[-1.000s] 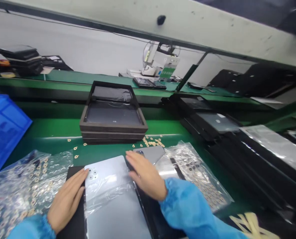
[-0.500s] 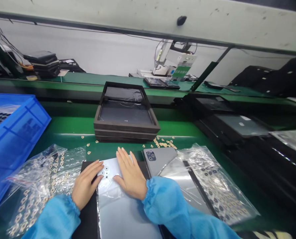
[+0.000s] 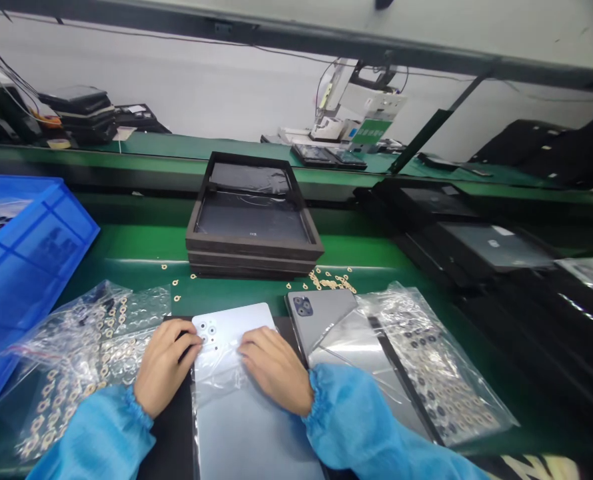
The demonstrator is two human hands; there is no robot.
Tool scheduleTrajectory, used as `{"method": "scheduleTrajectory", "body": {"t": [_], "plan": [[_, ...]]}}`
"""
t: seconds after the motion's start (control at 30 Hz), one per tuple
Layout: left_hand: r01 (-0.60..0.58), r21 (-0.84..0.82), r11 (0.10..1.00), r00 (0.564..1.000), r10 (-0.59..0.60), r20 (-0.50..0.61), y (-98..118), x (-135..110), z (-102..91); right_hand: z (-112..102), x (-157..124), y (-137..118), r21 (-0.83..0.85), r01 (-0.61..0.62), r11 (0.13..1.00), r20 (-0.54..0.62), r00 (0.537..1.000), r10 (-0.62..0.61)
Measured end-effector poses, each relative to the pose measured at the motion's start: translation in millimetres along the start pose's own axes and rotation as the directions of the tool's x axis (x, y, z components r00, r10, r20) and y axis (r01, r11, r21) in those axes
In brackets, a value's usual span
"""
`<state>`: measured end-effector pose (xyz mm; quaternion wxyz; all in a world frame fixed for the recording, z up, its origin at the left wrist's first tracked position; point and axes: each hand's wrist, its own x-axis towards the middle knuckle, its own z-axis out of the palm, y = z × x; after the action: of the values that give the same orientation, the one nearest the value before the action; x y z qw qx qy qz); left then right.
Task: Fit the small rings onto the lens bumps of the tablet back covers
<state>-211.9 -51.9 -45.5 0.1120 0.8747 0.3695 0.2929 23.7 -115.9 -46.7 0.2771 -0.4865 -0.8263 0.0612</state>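
Left hand (image 3: 165, 367) and right hand (image 3: 275, 371) sit apart, palms down, on either side of the top end of a pale blue phone back (image 3: 256, 427). Left fingers (image 3: 189, 340) lie at the upper left edge of the phone back, just beside its three small round holes (image 3: 207, 331). Right fingers (image 3: 249, 348) rest on clear film (image 3: 216, 387) that covers its surface. Neither hand is clamped around the phone back, but whether the fingers pinch the film cannot be told from this view.

Phone back lies flat on a black mat (image 3: 169, 440), running from the hands toward 6 o'clock and out of view. Blue sleeves with gathered cuffs cover both forearms, left sleeve (image 3: 96, 433) and right sleeve (image 3: 361, 427).

At 9 o'clock, a clear bag of gold rings (image 3: 86, 353) lies touching the mat. A blue plastic crate (image 3: 36, 247) stands further out at 10 o'clock. At 12 o'clock, a stack of black trays (image 3: 254, 257) sits on the green belt (image 3: 126, 250), with loose gold rings (image 3: 331, 283) scattered along its front. At 1 o'clock lies a grey phone back (image 3: 319, 317) with camera lenses (image 3: 302, 306), close beside the right hand. At 2 o'clock, a second clear bag (image 3: 436, 367) holds rings and dark discs. Further black trays (image 3: 491, 243) are stacked toward 3 o'clock.
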Motion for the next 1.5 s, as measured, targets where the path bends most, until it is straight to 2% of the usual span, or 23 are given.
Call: {"method": "scheduleTrajectory", "body": {"t": [0.1,0.2,0.4,0.53,0.6,0.7,0.83,1.13,1.23,1.33,1.43,1.5], "plan": [[0.011,0.004,1.000,0.998,-0.012,0.058,9,11,0.5,5,-9,-12,0.021,0.061,0.998,0.054,0.997,-0.062],[0.018,0.006,1.000,0.993,-0.019,0.117,15,18,5.1,8,-17,-20,0.049,0.069,0.996,0.075,0.995,-0.072],[0.047,-0.004,0.999,0.982,-0.045,0.181,20,26,11.1,10,-21,-21,0.072,0.070,0.995,0.050,0.996,-0.074],[0.048,-0.063,0.997,0.979,-0.035,0.199,17,29,4.8,10,-21,-20,0.079,0.077,0.994,0.026,0.996,-0.080],[0.063,-0.103,0.993,0.983,-0.044,0.180,12,27,-2.5,11,-21,-20,0.086,0.076,0.993,0.013,0.997,-0.077],[0.139,-0.143,0.980,0.987,-0.126,0.096,0,22,-13.5,12,-21,-21,0.086,0.072,0.994,0.003,0.997,-0.073],[0.203,-0.168,0.965,0.979,-0.198,0.050,-10,15,-14.7,11,-21,-22,0.088,0.057,0.994,-0.001,0.998,-0.057],[0.065,-0.131,0.989,0.996,-0.057,0.066,-3,15,4.6,12,-25,-22,0.130,0.010,0.992,0.065,0.998,-0.019],[0.057,-0.101,0.993,0.997,-0.051,0.059,-1,13,7.4,11,-26,-21,0.156,-0.008,0.988,0.096,0.995,-0.007],[-0.016,-0.067,0.998,0.998,0.020,0.053,1,6,6.5,10,-26,-21,0.165,-0.012,0.986,0.110,0.994,-0.007],[-0.106,0.033,0.994,0.990,0.102,0.095,2,-6,2.9,10,-26,-22,0.160,-0.016,0.987,0.108,0.994,-0.001],[-0.117,0.114,0.987,0.983,0.099,0.157,2,-14,0.8,10,-26,-21,0.156,-0.022,0.987,0.100,0.995,0.007]]}}
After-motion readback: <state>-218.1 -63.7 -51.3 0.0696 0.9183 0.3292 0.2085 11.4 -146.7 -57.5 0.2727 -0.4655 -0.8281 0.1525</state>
